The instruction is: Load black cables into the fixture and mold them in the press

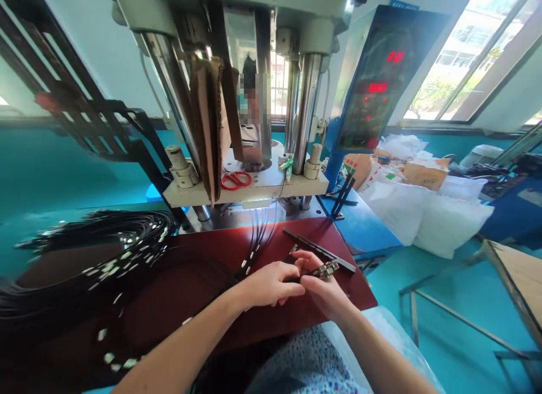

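My left hand (271, 284) is closed, with thumb and fingers pinching dark cables in front of me. My right hand (319, 287) meets it fingertip to fingertip and grips a bunch of small metal connectors (326, 268) that stick out past its thumb. Exactly how the cables run between the fingers is hidden. Just beyond the hands a dark slotted bar (319, 250) lies slantwise on the dark red tabletop (203, 247). Thin black cables with white tags (249, 255) run from the press down towards my left wrist.
A press with steel columns (311, 112) stands ahead; red-handled scissors (236, 180) rest on its plate. At left lies a big coil of tagged black cables (139, 236). A control box (376, 83) with red digits stands right, and white sacks (436, 213) are beyond it.
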Motion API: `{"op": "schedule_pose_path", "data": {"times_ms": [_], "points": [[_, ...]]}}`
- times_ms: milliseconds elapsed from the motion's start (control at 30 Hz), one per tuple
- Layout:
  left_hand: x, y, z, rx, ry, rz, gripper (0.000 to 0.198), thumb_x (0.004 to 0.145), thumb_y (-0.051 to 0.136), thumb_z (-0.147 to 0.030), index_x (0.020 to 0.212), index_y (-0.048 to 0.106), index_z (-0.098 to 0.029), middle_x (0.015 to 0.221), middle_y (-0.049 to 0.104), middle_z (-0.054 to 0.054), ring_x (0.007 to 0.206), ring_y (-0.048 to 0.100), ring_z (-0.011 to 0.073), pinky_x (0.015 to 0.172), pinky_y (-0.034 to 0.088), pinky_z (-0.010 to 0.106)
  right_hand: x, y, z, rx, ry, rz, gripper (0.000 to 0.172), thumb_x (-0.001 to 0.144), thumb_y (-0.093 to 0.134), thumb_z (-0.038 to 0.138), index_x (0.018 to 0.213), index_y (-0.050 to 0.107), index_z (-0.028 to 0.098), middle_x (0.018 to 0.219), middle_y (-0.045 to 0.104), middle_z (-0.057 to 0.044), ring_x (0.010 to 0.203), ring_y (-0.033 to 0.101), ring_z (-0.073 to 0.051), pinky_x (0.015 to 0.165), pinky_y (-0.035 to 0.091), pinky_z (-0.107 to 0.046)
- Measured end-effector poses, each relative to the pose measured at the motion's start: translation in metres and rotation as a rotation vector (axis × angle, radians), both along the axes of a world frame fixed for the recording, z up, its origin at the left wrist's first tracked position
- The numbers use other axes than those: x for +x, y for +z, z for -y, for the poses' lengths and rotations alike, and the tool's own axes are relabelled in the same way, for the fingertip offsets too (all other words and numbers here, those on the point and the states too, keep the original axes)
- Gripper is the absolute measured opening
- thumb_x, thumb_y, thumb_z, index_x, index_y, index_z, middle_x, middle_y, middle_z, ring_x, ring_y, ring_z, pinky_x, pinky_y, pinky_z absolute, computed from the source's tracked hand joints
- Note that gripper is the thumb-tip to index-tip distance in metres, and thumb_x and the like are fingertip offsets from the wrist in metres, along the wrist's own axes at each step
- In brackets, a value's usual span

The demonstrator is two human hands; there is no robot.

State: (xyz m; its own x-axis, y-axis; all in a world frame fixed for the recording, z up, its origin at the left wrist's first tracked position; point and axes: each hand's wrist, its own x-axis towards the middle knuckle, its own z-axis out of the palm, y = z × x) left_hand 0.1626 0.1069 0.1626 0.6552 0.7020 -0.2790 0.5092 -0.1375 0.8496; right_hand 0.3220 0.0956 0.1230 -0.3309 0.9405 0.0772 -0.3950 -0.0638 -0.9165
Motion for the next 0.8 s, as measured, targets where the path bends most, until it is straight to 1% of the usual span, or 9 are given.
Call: {"op": "schedule_pose_path", "data": {"times_ms": [100,133,200,300,400,500,567,700,800], "points": [[0.005,-0.004,-0.012,-0.028,0.070,-0.018,0.023,0.073,0.052,-0.037,0.079,0.057,-0.016,0.055,0.052,-0.003,0.045,0.051,0.0117,0.042,0.037,0.020,0.020,0.009,-0.011,-0.058,-0.129,-0.175,0.042,0.072,0.062,0.036,0.112,0.055,0.026,0.098,0.057,-0.004,0.096,0.052,-0.022,0.084,0.041,-0.035],[0.008,-0.005,-0.013,0.005,0.074,-0.054,0.022,0.072,0.053,-0.037,0.080,0.058,-0.017,0.057,0.055,-0.002,0.047,0.053,0.0130,0.044,0.039,0.021,0.024,0.012,-0.015,-0.064,-0.174,-0.154,0.039,0.075,0.060,0.037,0.112,0.056,0.025,0.101,0.058,-0.005,0.099,0.052,-0.023,0.087,0.040,-0.037],[0.014,-0.005,-0.011,0.154,0.074,-0.120,0.022,0.074,0.052,-0.036,0.085,0.060,-0.019,0.069,0.063,0.001,0.061,0.061,0.0179,0.054,0.044,0.025,0.030,0.016,-0.022,-0.075,-0.216,-0.020,0.033,0.078,0.059,0.039,0.107,0.059,0.023,0.102,0.061,-0.006,0.101,0.054,-0.023,0.091,0.039,-0.038],[0.028,-0.004,-0.005,0.436,0.105,-0.227,0.026,0.081,0.044,-0.035,0.099,0.057,-0.021,0.092,0.067,0.007,0.085,0.063,0.0264,0.070,0.045,0.033,0.028,0.019,-0.031,-0.081,-0.184,0.160,0.032,0.078,0.059,0.042,0.100,0.063,0.020,0.100,0.064,-0.008,0.100,0.055,-0.023,0.092,0.038,-0.038],[0.039,-0.010,-0.002,0.540,0.143,-0.350,0.029,0.088,0.032,-0.034,0.100,0.054,-0.019,0.092,0.067,0.010,0.083,0.064,0.0289,0.069,0.045,0.037,0.023,0.020,-0.034,-0.141,-0.087,0.147,0.040,0.075,0.058,0.050,0.102,0.062,0.021,0.104,0.064,-0.008,0.103,0.055,-0.025,0.088,0.040,-0.037],[0.044,-0.019,-0.006,0.510,0.190,-0.333,0.030,0.090,0.028,-0.033,0.098,0.054,-0.020,0.091,0.067,0.010,0.083,0.064,0.0273,0.067,0.044,0.034,0.022,0.020,-0.034,-0.245,0.007,0.168,0.047,0.075,0.051,0.058,0.107,0.060,0.023,0.111,0.061,-0.008,0.106,0.053,-0.026,0.079,0.044,-0.036],[0.044,-0.021,-0.009,0.442,0.181,-0.240,0.029,0.090,0.028,-0.031,0.093,0.054,-0.019,0.089,0.067,0.008,0.082,0.064,0.0243,0.067,0.043,0.031,0.022,0.017,-0.036,-0.247,-0.002,0.209,0.046,0.078,0.048,0.057,0.107,0.060,0.023,0.113,0.061,-0.007,0.107,0.052,-0.025,0.080,0.044,-0.036],[0.044,-0.018,-0.011,0.346,0.075,-0.113,0.030,0.089,0.029,-0.029,0.073,0.053,-0.018,0.071,0.064,0.005,0.069,0.061,0.0186,0.063,0.040,0.027,0.019,0.007,-0.042,-0.072,-0.117,0.301,0.039,0.081,0.048,0.050,0.103,0.062,0.021,0.106,0.063,-0.006,0.106,0.053,-0.022,0.093,0.037,-0.036],[0.046,-0.018,-0.013,0.320,0.043,-0.052,0.025,0.086,0.035,-0.027,0.072,0.053,-0.017,0.067,0.062,0.004,0.067,0.058,0.0170,0.065,0.039,0.027,0.016,0.005,-0.046,0.018,-0.165,0.427,0.036,0.083,0.045,0.048,0.097,0.064,0.020,0.100,0.064,-0.005,0.102,0.054,-0.022,0.092,0.037,-0.035]]}}
